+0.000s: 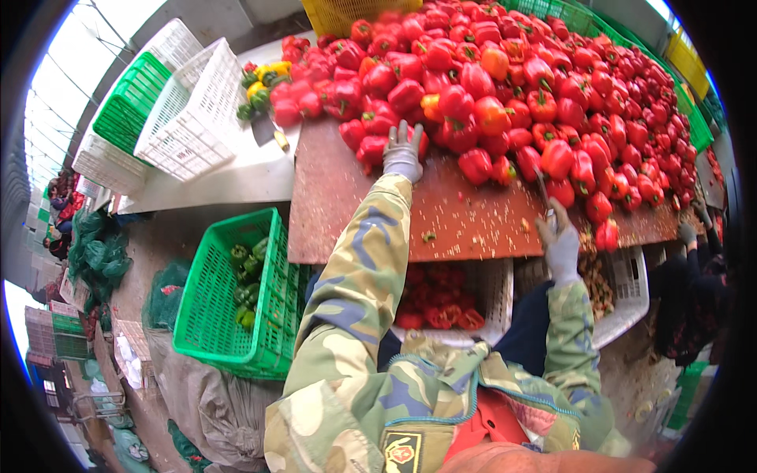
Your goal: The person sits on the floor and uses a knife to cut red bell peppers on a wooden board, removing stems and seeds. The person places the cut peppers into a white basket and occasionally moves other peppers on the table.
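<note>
A large heap of red bell peppers [455,100] covers the back of a reddish-brown board [461,219] strewn with pale seeds. My left hand [404,155], in a grey glove, lies with spread fingers on a red pepper at the heap's front edge; whether it grips the pepper I cannot tell. My right hand [559,242], gloved too, is closed around the handle of a small knife [542,188], whose blade points up toward the peppers at the heap's front. Below the board's edge, a white crate [502,301] holds red peppers, some of them cut open.
A green plastic crate [266,295] with green peppers stands at left. White crates [204,118] and a wide blade [262,130] lie on the pale table [260,177]. Another white crate [633,284] holds pepper scraps. A co-worker's gloved hand [687,233] is at far right.
</note>
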Tool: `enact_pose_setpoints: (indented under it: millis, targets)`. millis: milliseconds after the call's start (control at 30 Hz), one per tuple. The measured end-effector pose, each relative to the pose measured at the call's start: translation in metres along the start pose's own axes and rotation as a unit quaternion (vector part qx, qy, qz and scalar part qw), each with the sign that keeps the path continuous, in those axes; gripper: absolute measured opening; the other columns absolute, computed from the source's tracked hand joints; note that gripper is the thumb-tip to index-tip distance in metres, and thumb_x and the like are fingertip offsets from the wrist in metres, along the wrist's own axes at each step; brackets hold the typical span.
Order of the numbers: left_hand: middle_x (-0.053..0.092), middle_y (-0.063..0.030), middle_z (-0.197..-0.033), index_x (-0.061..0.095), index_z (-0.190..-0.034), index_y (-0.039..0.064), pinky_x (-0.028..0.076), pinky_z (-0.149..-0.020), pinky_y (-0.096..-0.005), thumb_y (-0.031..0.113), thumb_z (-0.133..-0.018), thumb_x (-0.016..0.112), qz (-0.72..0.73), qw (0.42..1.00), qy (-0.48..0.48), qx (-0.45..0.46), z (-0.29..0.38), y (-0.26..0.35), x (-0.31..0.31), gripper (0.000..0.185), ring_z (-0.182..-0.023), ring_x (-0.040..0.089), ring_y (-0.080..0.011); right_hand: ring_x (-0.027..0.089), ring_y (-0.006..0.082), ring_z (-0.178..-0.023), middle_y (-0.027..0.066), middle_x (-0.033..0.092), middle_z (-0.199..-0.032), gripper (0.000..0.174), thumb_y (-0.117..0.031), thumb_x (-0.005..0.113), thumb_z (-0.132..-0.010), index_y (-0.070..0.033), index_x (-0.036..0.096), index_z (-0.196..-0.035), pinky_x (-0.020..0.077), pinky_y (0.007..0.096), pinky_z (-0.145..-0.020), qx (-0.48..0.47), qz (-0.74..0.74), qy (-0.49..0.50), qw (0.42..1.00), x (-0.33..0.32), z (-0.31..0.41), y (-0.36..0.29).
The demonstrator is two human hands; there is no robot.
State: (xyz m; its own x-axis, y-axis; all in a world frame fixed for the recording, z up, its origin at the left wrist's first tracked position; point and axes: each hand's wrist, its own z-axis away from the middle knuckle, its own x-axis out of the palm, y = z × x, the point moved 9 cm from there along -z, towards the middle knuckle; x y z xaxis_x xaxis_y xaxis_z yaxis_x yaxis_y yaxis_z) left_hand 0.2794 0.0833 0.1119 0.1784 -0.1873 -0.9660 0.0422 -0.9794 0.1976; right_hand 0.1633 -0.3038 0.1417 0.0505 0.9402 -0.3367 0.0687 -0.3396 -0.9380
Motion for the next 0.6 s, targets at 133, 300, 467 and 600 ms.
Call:
enact_pose_setpoints:
  millis: [133, 300, 467, 600]
  targets:
    - [0.033, -0.0145, -0.155, 0.033, -0.152, 0.027, 0.04, -0.111, -0.0485, 0.013, -0.071, 0.072, -0.075, 0.986, -0.113, 0.098, -0.046, -0.009, 0.022, 0.091, -0.144, 0.033, -0.0369, 0.049, 0.0041, -0.067, -0.0026, 0.059, -0.084, 0.046, -0.007, 0.069, -0.09, 0.0, 0.056, -0.133, 0.0417, 0.0221, -0.057, 0.064, -0.014, -0.038, 0.997, 0.031, 0.014, 0.023]
    - [0.056, -0.018, -0.125, 0.046, -0.144, 0.015, 0.047, -0.102, -0.0451, 0.031, -0.057, 0.086, 0.085, 0.991, -0.074, 0.067, -0.034, -0.013, 0.018, 0.096, -0.118, 0.054, -0.0355, 0.044, 0.0035, -0.059, -0.0043, 0.055, -0.078, 0.041, -0.015, 0.067, -0.094, -0.003, 0.057, -0.132, 0.0364, 0.0217, -0.05, 0.129, -0.114, -0.122, 0.978, 0.074, 0.014, 0.019]
    - [0.057, -0.0088, -0.13, 0.043, -0.144, 0.017, 0.055, -0.072, -0.0384, 0.04, -0.077, 0.083, 0.703, 0.663, -0.124, -0.226, 0.095, 0.005, 0.072, 0.081, -0.105, 0.063, -0.0256, 0.049, 0.0069, -0.058, -0.0004, 0.059, -0.077, 0.044, -0.026, 0.06, -0.099, -0.007, 0.053, -0.138, 0.041, 0.0246, -0.052, 0.107, -0.141, -0.131, 0.976, 0.121, 0.02, -0.008]
    - [0.057, -0.0091, -0.128, 0.044, -0.14, 0.021, 0.058, -0.066, -0.0373, 0.046, -0.083, 0.078, 0.76, 0.568, -0.039, -0.314, 0.184, 0.018, 0.096, 0.071, -0.1, 0.065, -0.028, 0.067, 0.0266, -0.074, 0.0195, 0.067, -0.081, 0.046, -0.029, 0.053, -0.101, -0.007, 0.048, -0.142, 0.0517, 0.0383, -0.068, 0.031, -0.018, -0.148, 0.988, 0.145, 0.05, -0.022]
